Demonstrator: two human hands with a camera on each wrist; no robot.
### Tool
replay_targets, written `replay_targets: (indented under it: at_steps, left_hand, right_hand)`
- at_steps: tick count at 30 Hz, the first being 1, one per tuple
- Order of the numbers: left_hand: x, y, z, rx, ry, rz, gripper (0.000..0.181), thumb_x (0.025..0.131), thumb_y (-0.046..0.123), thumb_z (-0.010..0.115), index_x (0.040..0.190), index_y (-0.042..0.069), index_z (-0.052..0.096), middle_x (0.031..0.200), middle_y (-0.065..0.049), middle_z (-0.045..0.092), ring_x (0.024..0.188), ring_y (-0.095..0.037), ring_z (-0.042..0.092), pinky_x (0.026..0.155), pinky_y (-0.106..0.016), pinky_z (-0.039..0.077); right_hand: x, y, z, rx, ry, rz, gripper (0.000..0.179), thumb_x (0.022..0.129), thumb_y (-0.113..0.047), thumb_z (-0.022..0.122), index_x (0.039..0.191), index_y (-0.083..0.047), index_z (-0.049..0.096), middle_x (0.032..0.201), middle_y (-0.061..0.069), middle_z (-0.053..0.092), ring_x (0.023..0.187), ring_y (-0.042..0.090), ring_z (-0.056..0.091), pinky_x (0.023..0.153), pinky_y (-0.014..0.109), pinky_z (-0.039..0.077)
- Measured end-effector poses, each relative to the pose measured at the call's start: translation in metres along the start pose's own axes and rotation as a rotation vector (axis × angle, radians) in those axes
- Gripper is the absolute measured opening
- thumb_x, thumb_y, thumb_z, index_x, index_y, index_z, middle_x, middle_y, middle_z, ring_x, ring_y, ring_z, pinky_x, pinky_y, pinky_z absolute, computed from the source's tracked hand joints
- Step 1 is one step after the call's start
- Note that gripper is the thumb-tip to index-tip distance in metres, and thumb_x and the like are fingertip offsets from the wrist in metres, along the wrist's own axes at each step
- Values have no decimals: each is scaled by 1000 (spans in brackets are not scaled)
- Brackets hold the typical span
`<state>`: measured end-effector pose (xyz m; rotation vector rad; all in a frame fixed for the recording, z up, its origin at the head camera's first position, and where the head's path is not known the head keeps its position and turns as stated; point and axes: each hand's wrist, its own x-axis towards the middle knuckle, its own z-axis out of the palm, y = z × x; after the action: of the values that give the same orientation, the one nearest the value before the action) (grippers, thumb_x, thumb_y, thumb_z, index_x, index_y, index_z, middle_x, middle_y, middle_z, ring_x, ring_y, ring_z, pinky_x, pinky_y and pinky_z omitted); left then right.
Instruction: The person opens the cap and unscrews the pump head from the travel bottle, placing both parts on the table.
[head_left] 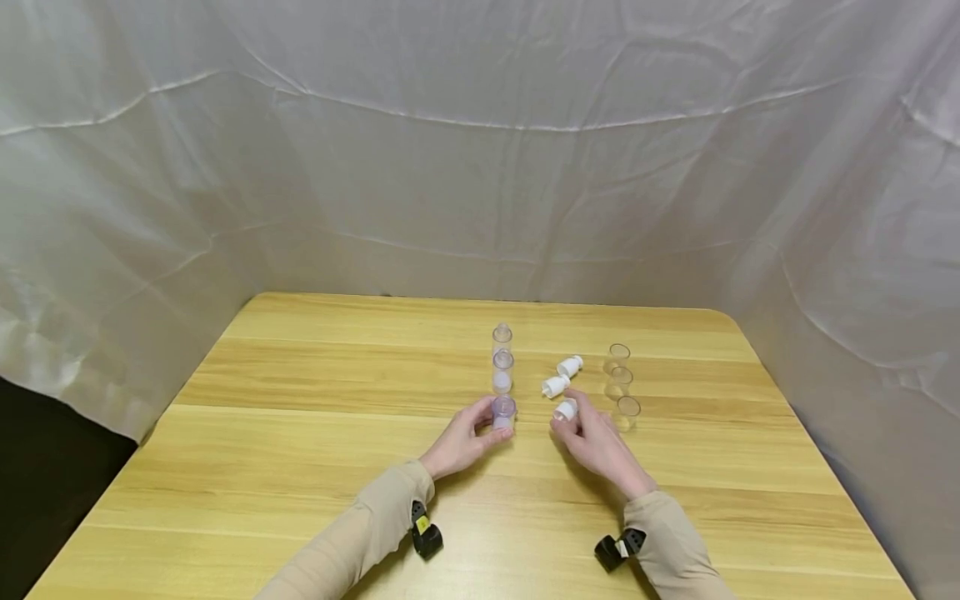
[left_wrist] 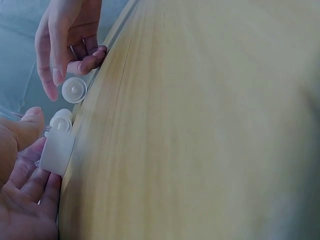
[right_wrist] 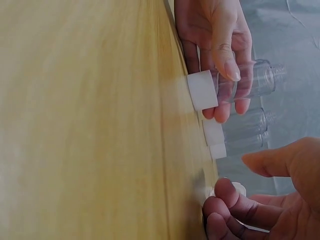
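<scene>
My left hand (head_left: 468, 437) grips the nearest clear, purple-tinted bottle (head_left: 504, 407), thumb on one side and fingers on the other. The bottle stands upright, its white lower part (right_wrist: 202, 90) showing in the right wrist view. My right hand (head_left: 597, 437) is at the nearest white pump-like cap (head_left: 566, 409), which lies on its side on the table. In the right wrist view the thumb (right_wrist: 270, 161) stands apart from the curved fingers, and the cap shows partly behind them. Whether any finger touches it is hard to tell.
Two more such bottles, a middle one (head_left: 502, 371) and a far one (head_left: 502, 335), stand in line behind the held one. Two white caps lie near the middle, one (head_left: 556, 386) before another (head_left: 570, 367). Three clear cylindrical covers (head_left: 628, 407) stand in a row at the right.
</scene>
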<state>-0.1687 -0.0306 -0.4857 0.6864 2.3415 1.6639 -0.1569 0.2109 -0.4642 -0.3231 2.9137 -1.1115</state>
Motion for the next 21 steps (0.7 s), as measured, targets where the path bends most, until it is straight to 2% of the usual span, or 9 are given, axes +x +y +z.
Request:
replay_targets:
  at_steps: [14,21]
  left_hand:
    - [1,0,1,-23,17,-16,49,95,14,69,138,-1,51,134,-22,63,129,-38,59,117,-51,43]
    - [0,0,2,-33,28,-29,56,92,14,72,140,-2,49,137,-23,60,133,-40,55,119,-52,40]
  right_hand:
    - [-2,0,-2,59,-29,-12,52,98,-21,64,142,-1,44,64,-4,58,49,4,48,45,20,39]
    - [-6,-2,-4,102,-54,-42,53,98,-19,64,143,0,43,65,0,61,46,3,48,43,20,41]
